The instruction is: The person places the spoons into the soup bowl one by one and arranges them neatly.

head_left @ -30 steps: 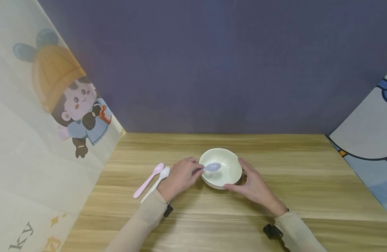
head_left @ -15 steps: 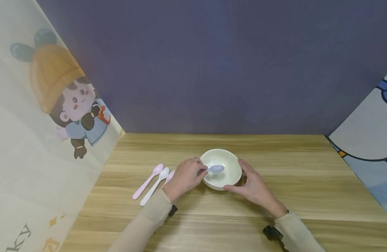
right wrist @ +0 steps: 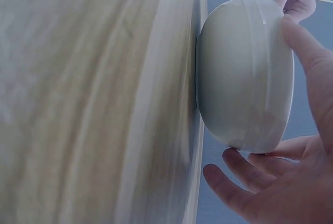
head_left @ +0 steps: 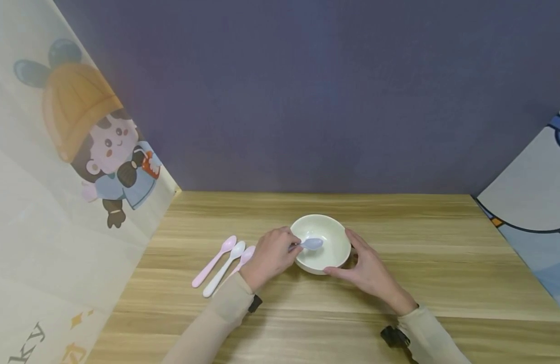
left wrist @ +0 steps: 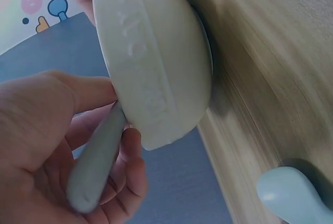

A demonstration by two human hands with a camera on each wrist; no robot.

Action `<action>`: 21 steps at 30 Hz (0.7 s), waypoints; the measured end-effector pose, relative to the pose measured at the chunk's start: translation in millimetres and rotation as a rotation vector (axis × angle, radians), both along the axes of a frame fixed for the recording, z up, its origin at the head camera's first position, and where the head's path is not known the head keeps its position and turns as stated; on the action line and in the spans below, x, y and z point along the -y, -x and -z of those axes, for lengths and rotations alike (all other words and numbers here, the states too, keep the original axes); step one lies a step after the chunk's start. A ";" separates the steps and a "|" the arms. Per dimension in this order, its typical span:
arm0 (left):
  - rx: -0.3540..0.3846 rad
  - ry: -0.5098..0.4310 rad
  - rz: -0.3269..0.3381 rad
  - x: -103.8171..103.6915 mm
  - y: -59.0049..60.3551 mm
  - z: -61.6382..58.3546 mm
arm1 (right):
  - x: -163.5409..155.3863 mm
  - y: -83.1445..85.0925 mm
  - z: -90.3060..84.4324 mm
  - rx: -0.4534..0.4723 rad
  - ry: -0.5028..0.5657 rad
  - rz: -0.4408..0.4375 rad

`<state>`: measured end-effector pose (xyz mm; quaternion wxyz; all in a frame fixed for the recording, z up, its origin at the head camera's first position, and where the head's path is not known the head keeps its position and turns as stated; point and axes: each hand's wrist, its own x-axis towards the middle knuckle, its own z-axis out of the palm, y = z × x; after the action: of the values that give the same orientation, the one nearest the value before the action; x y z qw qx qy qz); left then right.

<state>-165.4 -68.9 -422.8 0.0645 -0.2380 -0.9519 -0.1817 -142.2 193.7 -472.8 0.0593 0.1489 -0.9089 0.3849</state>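
Observation:
In the head view, my left hand (head_left: 271, 255) pinches a small lavender spoon (head_left: 312, 244) by its handle, its scoop over the inside of a white bowl (head_left: 333, 250). The left wrist view shows the spoon's handle (left wrist: 96, 161) between thumb and fingers, right at the bowl's rim. My right hand (head_left: 368, 265) holds the bowl's right side, thumb at the near rim and fingers round the far side. The bowl (right wrist: 244, 78) stands upright on the table in the right wrist view.
Left of the bowl lie a pink spoon (head_left: 215, 261), a white spoon (head_left: 225, 268) and another pink spoon (head_left: 247, 255), side by side; my left sleeve partly covers the last. The wooden table (head_left: 398, 217) meets a dark blue panel (head_left: 307, 101) behind. Printed cartoon walls flank it.
My left hand has shifted slightly right, bringing the lavender spoon further over the bowl and uncovering more of the second pink spoon. The right hand has stayed on the bowl.

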 end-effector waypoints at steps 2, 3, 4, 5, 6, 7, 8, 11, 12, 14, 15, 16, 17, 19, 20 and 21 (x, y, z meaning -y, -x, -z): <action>-0.004 -0.003 -0.001 -0.3 -0.6 -0.1 | 0.0 -0.3 -0.4 -0.004 0.000 0.000; -0.002 -0.006 -0.001 -0.5 -0.9 -0.3 | 0.0 -0.4 -0.4 -0.006 -0.001 0.000; 0.001 -0.009 -0.001 -0.8 -1.3 -0.7 | 0.0 -0.6 -0.7 -0.008 -0.001 0.000; 0.001 -0.010 0.001 -0.9 -1.5 -0.9 | 0.1 -0.8 -0.7 -0.009 -0.001 0.000; 0.002 -0.013 0.002 -1.1 -1.9 -1.2 | 0.1 -0.8 -1.0 -0.012 -0.001 -0.001; 0.006 -0.015 0.004 -1.2 -2.2 -1.6 | 0.2 -0.8 -0.8 -0.012 0.001 -0.002; 0.008 -0.015 0.005 -1.2 -2.4 -1.7 | 0.1 -0.8 -0.7 -0.013 0.002 -0.002; 0.014 -0.017 0.010 -1.2 -3.3 -2.1 | -0.2 -0.8 -0.3 -0.016 0.002 -0.002; 0.019 -0.020 0.012 -1.1 -3.8 -2.3 | -0.4 -0.8 -0.3 -0.018 0.000 -0.001; 0.027 -0.023 0.015 -0.9 -4.7 -2.5 | -0.8 -0.7 0.2 -0.020 -0.004 0.002; 0.029 -0.029 0.017 -0.7 -5.2 -2.6 | -0.9 -0.7 0.3 -0.020 -0.005 0.003; 0.032 -0.034 0.019 -0.6 -5.8 -2.9 | -0.8 -0.6 0.6 -0.019 -0.006 0.005; 0.035 -0.041 0.021 -0.4 -6.4 -2.8 | -0.9 -0.6 0.5 -0.018 -0.005 0.007; 0.037 -0.055 0.021 0.1 -7.9 -3.0 | -1.0 -0.6 0.3 -0.015 -0.005 0.007; 0.038 -0.061 0.023 0.4 -8.8 -3.0 | -1.0 -0.7 -0.1 -0.015 -0.005 0.005; 0.040 -0.067 0.023 0.8 -9.8 -3.0 | -1.0 -0.7 -0.2 -0.013 -0.004 0.005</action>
<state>-155.6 -69.7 -419.7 0.0515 -0.2429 -0.9436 -0.2191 -141.4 194.8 -472.6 0.0658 0.1494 -0.9096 0.3821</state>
